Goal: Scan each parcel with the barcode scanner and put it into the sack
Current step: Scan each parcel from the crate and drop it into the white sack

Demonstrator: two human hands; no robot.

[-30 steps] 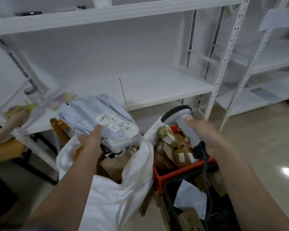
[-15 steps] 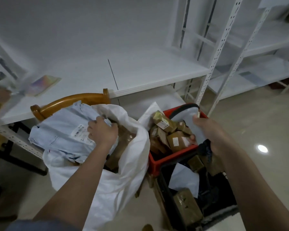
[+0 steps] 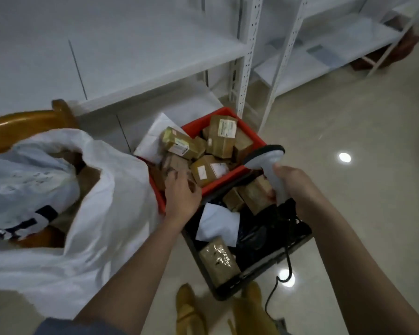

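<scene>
The white sack (image 3: 102,228) stands open at the left, and a light grey mailer parcel (image 3: 22,184) lies inside it. A red crate (image 3: 228,180) holds several brown taped box parcels (image 3: 220,139). My left hand (image 3: 182,192) reaches over the crate's near left corner with its fingers spread on a brown parcel (image 3: 177,165), palm down. My right hand (image 3: 298,187) grips the handle of the grey barcode scanner (image 3: 269,160), whose head points left over the crates. Its black cable hangs down to the floor.
A black crate (image 3: 259,274) in front of the red one holds more brown parcels, white paper and black bags. A wooden chair back (image 3: 27,126) stands behind the sack. White metal shelving (image 3: 247,68) runs along the back. Glossy floor lies to the right.
My left hand has let go of the grey mailer, which now lies in the sack, and has moved right to the red crate. The scanner has shifted slightly right.
</scene>
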